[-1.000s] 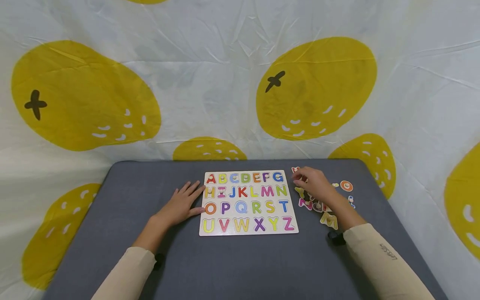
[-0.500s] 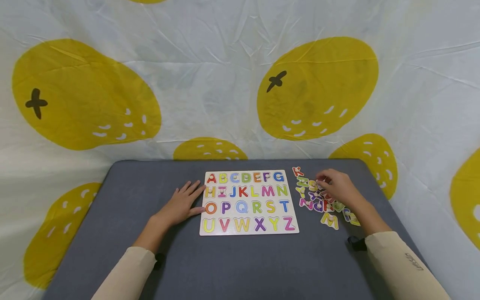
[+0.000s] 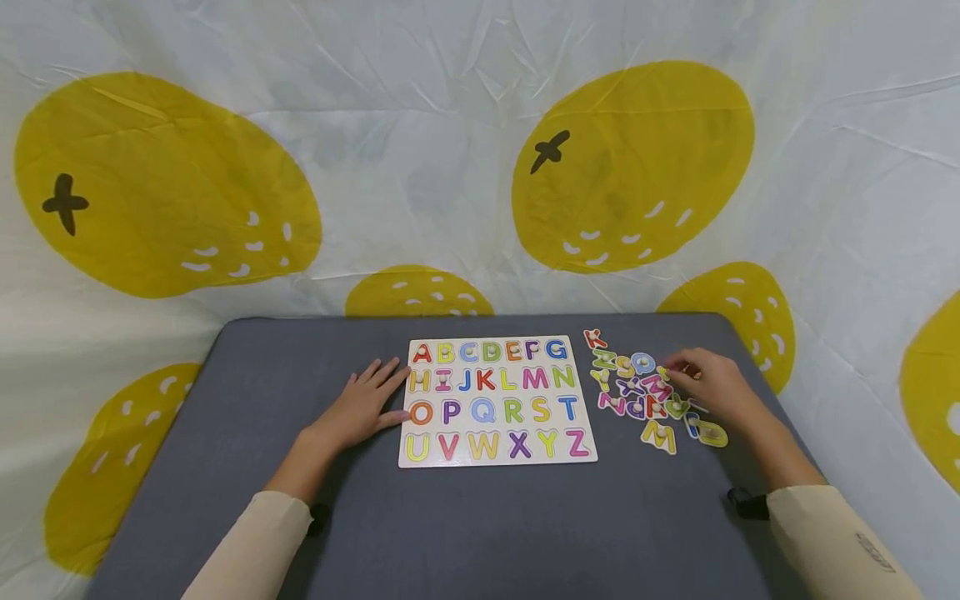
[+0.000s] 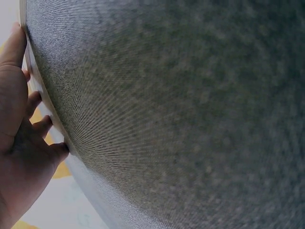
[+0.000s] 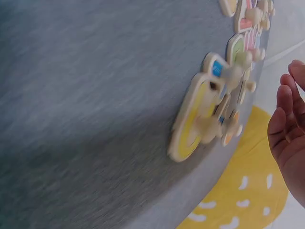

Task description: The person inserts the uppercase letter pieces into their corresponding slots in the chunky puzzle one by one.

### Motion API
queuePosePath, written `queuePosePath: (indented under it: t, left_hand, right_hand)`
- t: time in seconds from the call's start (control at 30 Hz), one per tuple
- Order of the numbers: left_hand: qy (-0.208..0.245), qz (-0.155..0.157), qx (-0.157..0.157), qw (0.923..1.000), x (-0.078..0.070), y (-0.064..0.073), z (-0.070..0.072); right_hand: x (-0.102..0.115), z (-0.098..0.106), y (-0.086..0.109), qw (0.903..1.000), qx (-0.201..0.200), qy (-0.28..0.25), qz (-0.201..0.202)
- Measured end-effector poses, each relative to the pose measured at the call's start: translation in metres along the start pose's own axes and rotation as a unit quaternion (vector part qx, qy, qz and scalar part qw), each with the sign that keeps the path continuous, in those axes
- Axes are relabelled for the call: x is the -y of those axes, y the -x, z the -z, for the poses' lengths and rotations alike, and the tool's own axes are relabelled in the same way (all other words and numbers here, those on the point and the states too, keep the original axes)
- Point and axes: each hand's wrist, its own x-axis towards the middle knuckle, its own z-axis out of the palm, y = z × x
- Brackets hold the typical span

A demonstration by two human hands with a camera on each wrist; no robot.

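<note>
A white alphabet puzzle board (image 3: 498, 458) lies on the grey table, with knobbed letters in its top row and at H and I. Beside its left edge my left hand (image 3: 358, 410) lies with fingers spread, fingertips touching the board; the left wrist view shows this hand (image 4: 24, 138) along the board's rim. Over a pile of loose knobbed letters my right hand (image 3: 708, 383) hovers, its fingers slightly bent and nothing visible between them. The pile includes a blue Q (image 3: 642, 363), a pink M (image 3: 657, 387), a red K (image 3: 595, 338) and a yellow W (image 3: 659, 437).
A yellow letter (image 3: 712, 433) lies at the pile's near right corner; in the right wrist view the same yellow letter (image 5: 188, 121) stands nearest. Behind the grey table (image 3: 480, 533) hangs a white cloth (image 3: 420, 183) with yellow fruit shapes.
My right hand has moved rightward across the pile, away from the board, uncovering the K, Q and other letters. The left hand stays at the board's edge.
</note>
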Motion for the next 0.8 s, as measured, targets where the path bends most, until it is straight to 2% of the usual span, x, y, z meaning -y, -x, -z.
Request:
queuePosePath:
  t: [0.13,0.3,0.5,0.8]
  left_hand:
    - [0.002,0.0,-0.002,1.0,-0.001,0.0,0.001]
    - [0.001,-0.002,0.001,1.0,0.001,0.0,-0.001]
    - [0.003,-0.001,0.001,1.0,0.001,0.0,-0.002]
    - [0.005,0.0,0.0,1.0,0.0,0.001,0.0]
  right_hand:
    - [-0.006,0.001,0.012,0.9999,0.005,0.013,0.006]
    - [-0.017,-0.002,0.027,0.999,-0.002,0.026,0.036]
    - [-0.024,-0.005,0.039,0.998,0.005,0.008,0.062]
    - [-0.029,-0.007,0.048,0.9975,0.048,-0.001,0.052]
